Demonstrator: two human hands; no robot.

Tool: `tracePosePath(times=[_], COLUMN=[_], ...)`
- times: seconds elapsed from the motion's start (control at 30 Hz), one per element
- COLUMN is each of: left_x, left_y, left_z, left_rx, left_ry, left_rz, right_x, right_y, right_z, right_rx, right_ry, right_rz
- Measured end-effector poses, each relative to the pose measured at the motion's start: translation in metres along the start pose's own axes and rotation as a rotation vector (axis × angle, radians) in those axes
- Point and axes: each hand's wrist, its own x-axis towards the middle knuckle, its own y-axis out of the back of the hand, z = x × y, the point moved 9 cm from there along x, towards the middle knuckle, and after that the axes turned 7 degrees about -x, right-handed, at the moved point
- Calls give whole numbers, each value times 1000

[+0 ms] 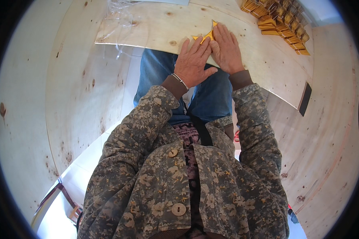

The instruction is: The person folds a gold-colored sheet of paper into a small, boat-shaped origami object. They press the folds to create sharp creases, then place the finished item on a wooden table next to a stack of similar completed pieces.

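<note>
A small piece of folded golden-yellow paper (pixel 208 36) lies on the plywood tabletop (pixel 155 32), close to its near edge. My left hand (pixel 192 61) rests flat with its fingers stretched out, the fingertips touching the paper's near side. Beside it my right hand (pixel 227 49) also lies flat, long fingers pointing away from me, covering the paper's right part. Both hands nearly meet at the right thumb. Pointed corners of the paper stick out at the far and left sides; the rest is hidden beneath the fingers.
Bundles of folded golden paper (pixel 279 22) stand in rows at the far right of the tabletop. Crumpled clear plastic (pixel 121 18) lies at the far left, partly hanging over the edge. Plywood panels rise on the left (pixel 83 79) and right (pixel 327 131).
</note>
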Motion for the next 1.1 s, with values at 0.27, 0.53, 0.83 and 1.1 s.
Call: tracePosePath(times=[0.27,0.53,0.83,1.1], left_x=[0,32,80,77], left_y=[1,16,-25,-26], left_z=[-3,-36,-39,-38], left_rx=[-134,-347,-219,-26], left_ry=[26,39,-39,-39], left_rz=[-12,120,-111,-96], right_x=[-4,-5,-4,-4], right_y=[1,3,0,3], right_z=[-4,-8,-10,-12], right_rx=[-22,-69,-132,-137], right_ry=[-13,6,-6,-60], right_rz=[-19,-11,-16,-10])
